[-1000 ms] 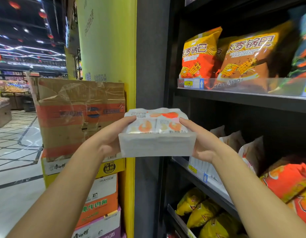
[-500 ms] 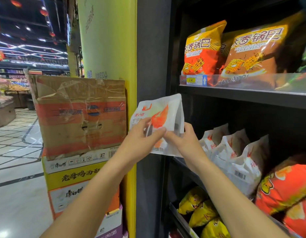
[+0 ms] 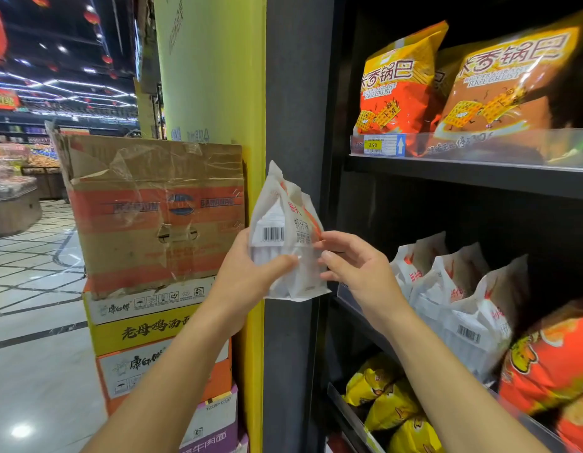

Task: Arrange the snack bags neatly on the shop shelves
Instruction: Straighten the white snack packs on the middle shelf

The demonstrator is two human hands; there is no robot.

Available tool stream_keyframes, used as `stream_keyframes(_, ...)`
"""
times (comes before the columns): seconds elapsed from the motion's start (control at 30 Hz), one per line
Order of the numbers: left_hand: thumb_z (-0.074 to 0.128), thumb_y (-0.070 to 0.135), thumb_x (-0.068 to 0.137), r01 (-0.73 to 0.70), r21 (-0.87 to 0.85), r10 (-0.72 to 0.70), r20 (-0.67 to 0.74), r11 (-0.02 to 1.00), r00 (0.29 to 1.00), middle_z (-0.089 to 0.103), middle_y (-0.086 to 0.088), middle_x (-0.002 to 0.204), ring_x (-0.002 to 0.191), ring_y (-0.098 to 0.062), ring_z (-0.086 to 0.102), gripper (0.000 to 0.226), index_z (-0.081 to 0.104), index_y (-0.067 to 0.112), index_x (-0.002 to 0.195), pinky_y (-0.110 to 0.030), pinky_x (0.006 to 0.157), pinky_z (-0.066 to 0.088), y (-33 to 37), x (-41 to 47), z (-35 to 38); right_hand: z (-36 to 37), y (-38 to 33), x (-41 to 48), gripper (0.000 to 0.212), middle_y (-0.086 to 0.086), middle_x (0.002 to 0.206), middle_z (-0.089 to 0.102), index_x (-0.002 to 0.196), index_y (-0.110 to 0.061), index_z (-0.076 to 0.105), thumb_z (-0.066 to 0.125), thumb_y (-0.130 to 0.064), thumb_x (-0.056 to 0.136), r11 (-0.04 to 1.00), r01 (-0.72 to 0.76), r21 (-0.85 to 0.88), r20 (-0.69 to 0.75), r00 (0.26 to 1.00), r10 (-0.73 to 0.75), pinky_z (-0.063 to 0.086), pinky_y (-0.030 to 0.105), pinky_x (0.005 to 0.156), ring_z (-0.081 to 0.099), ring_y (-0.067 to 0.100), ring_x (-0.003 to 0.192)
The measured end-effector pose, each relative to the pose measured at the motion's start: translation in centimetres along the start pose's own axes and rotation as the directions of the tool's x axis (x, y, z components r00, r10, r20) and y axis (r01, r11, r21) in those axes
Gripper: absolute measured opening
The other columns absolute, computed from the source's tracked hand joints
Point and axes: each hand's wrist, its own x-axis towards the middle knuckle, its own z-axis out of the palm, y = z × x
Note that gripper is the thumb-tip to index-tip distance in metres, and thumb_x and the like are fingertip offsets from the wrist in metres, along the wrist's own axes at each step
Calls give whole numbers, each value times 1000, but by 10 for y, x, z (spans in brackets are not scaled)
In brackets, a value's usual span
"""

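i hold the white snack bag [image 3: 285, 237] upright in front of the grey shelf post [image 3: 293, 93], just left of the shelving and not yet on any shelf. it may be two bags pressed together; i cannot tell. my left hand [image 3: 247, 276] grips its lower left side, thumb across the front, and takes the weight. my right hand [image 3: 359, 269] pinches the right edge between forefinger and thumb, with the other fingers loosely curled and holding nothing. the barcode panel faces me and the red printed face is turned to the right. i judge i am squaring the bag up so it goes in facing the same way as its neighbours.

the row of white bags [image 3: 447, 289] of the same kind stands on the middle shelf [image 3: 347, 294], to the right of my hands, leaning one against the next. the dark space at the left end of that row looks like the place for this one. it should stand up against the row so it does not topple.

orange rice crust bags [image 3: 398, 83] fill the shelf above, and yellow bags [image 3: 381, 393] lie on the shelf below. a stack of cardboard boxes [image 3: 152, 207] stands to the left on the floor. the film looks slick, so a light pinch could slip.
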Motion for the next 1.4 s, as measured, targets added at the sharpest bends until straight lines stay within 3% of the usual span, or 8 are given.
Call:
stream_keyframes(0.17, 72, 23, 76, 90, -213, -61, 139, 973, 988, 78, 2, 123, 111, -18, 76, 59, 64, 24, 134, -36, 91, 58, -2, 2, -14, -12, -4, 14, 41, -5, 121, 68, 129, -26, 61, 78, -31, 92, 973, -230, 9, -76, 970, 230, 60, 18, 64, 69, 11, 106)
stream_keyframes(0.27, 66, 23, 75, 167, -372, -97, 200, 913, 975, 78, -7, 122, 104, -20, 77, 55, 68, 14, 130, -30, 81, 60, -5, 4, -25, -23, -7, 17, 62, -1, 123, 75, 136, -22, 59, 76, -48, 82, 911, -394, 118, 62, 919, 389, 61, 23, 68, 74, 19, 111)
stream_keyframes(0.4, 74, 30, 66, 215, -463, -104, 253, 860, 962, 79, -6, 119, 96, -19, 78, 65, 68, 17, 129, -27, 70, 63, -9, 4, -33, -32, -16, 15, 44, 8, 127, 76, 132, -17, 67, 66, -37, 93, 780, -520, 348, 308, 849, 428, 64, 34, 79, 75, 24, 113)
stream_keyframes(0.8, 59, 48, 100, 331, -100, -296, 263, 938, 918, 78, 3, 125, 106, -18, 76, 39, 66, 31, 134, -47, 98, 59, 12, 14, -38, -35, -25, 24, 40, 3, 109, 81, 124, -24, 71, 71, -49, 93, 823, -543, 169, 138, 839, 526, 61, 42, 87, 77, 24, 101)
stream_keyframes(0.97, 62, 26, 103, 265, -50, -248, 219, 963, 944, 79, 6, 120, 100, -13, 78, 30, 63, 23, 134, -31, 78, 61, 12, 14, -35, -42, -20, 27, 45, -1, 120, 79, 132, -23, 67, 69, -48, 96, 874, -481, 64, 168, 869, 466, 57, 45, 103, 76, 21, 111)
stream_keyframes(1.2, 80, 25, 86, 86, -73, -81, 63, 994, 995, 77, 9, 124, 113, -17, 75, 53, 60, 26, 135, -44, 101, 57, -3, 19, -30, -59, -25, 35, 54, -11, 115, 76, 125, -26, 66, 70, -63, 86, 901, -266, -343, 96, 944, 315, 61, 35, 95, 74, 10, 105)
stream_keyframes(1.3, 83, 19, 87, -10, -54, 10, 9, 999, 1000, 77, 8, 122, 112, -14, 74, 56, 56, 29, 135, -41, 97, 58, -6, 23, -23, -73, -28, 39, 46, -15, 126, 66, 133, -30, 61, 66, -56, 96, 721, -46, -691, 59, 991, 120, 54, 24, 94, 64, 3, 112)
stream_keyframes(1.4, 85, 17, 86, -86, -3, 86, -16, 996, 996, 75, 9, 123, 112, -5, 72, 64, 51, 29, 140, -25, 89, 59, -11, 26, -12, -91, -17, 47, 61, -3, 152, 51, 152, -28, 49, 61, -55, 99, 250, 84, -965, 110, 990, 91, 45, 42, 114, 45, 20, 142)
